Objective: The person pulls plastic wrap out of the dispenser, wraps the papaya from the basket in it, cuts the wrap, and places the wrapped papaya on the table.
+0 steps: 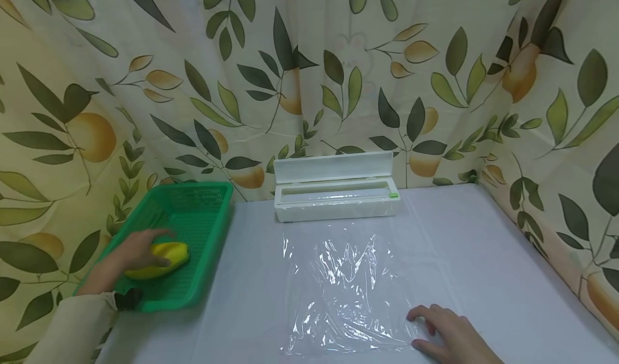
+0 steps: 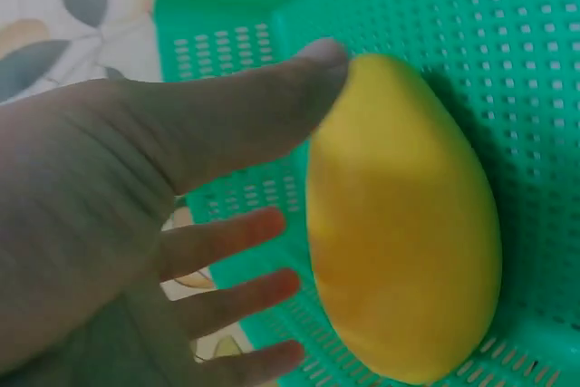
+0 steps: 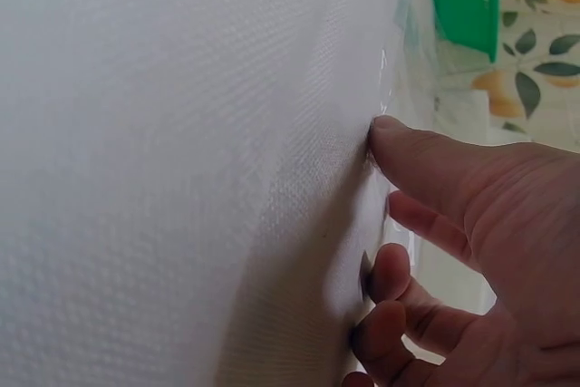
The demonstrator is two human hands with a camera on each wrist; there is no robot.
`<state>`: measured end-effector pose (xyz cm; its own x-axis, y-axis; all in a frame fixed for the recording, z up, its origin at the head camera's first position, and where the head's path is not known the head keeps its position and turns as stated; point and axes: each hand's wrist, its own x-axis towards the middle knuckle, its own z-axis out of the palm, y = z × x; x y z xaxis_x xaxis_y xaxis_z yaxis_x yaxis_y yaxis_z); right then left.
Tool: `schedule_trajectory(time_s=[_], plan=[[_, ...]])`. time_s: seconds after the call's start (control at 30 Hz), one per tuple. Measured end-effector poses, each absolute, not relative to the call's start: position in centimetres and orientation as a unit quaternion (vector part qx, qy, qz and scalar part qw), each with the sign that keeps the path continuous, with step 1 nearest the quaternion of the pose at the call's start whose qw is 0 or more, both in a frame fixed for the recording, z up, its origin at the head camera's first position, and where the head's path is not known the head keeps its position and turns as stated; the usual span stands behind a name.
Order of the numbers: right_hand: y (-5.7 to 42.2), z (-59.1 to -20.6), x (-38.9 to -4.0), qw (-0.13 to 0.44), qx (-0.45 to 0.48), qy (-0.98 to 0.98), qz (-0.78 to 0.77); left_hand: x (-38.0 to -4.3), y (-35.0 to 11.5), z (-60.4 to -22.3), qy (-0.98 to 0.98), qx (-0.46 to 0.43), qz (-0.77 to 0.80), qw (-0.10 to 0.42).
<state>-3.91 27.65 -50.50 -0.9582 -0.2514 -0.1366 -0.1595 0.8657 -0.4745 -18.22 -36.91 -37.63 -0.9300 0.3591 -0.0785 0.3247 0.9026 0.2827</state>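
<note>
A yellow mango (image 1: pixel 171 252) lies in a green basket (image 1: pixel 223 235) at the left. My left hand (image 1: pixel 140 251) reaches over it with fingers spread. In the left wrist view the thumb (image 2: pixel 245 111) is at the top of the mango, and the other fingers lie apart from its side. Clear plastic wrap (image 1: pixel 345 288) is spread on the table below the white wrap dispenser (image 1: pixel 333 211). At the wrap's right front corner, my right hand (image 1: pixel 450 332) rests its thumb and fingertips on the film and tabletop, with a gap between thumb and fingers.
The dispenser's lid (image 1: pixel 333 168) stands raised, and a small green slider (image 1: pixel 394 195) sits at its right end. A leaf-and-fruit patterned curtain (image 1: pixel 309 127) hangs behind and along both sides. A white cloth (image 1: pixel 483 262) covers the table.
</note>
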Motion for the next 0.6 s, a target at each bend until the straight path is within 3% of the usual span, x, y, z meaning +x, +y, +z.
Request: schedule_trajectory(time_s=[0.27, 0.6], plan=[[27.4, -50.3, -4.0, 0.111, -0.095, 0.958, -0.245, -19.5, -38.5, -37.7, 0.969, 0.147, 0.11, 0.166], [27.4, -50.4, -4.0, 0.118, -0.076, 0.958, -0.251, -20.6, -38.7, -38.2, 0.974, 0.12, 0.1, 0.165]])
